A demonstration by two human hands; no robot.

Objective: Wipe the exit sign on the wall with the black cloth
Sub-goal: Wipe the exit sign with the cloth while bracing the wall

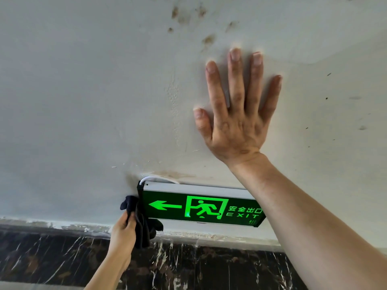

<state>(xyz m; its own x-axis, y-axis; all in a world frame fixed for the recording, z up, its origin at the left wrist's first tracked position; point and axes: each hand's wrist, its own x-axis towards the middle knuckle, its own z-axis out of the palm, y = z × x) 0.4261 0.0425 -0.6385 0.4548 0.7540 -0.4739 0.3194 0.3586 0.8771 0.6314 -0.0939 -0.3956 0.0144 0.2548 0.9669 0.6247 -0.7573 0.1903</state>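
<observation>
The exit sign (199,208) is a long box low on the wall, lit green with an arrow, a running figure and the word EXIT. My left hand (122,233) grips the black cloth (142,225) and holds it against the sign's left end; part of the cloth hangs below the sign's lower left corner. My right hand (236,114) lies flat on the wall above the sign, fingers spread, holding nothing. My right forearm crosses in front of the sign's right end and hides it.
The pale grey wall (83,101) has brown stains near the top and around the sign's mount. A white cable (146,179) loops out above the sign's left corner. Below runs a dark marble skirting (52,258) with white veins.
</observation>
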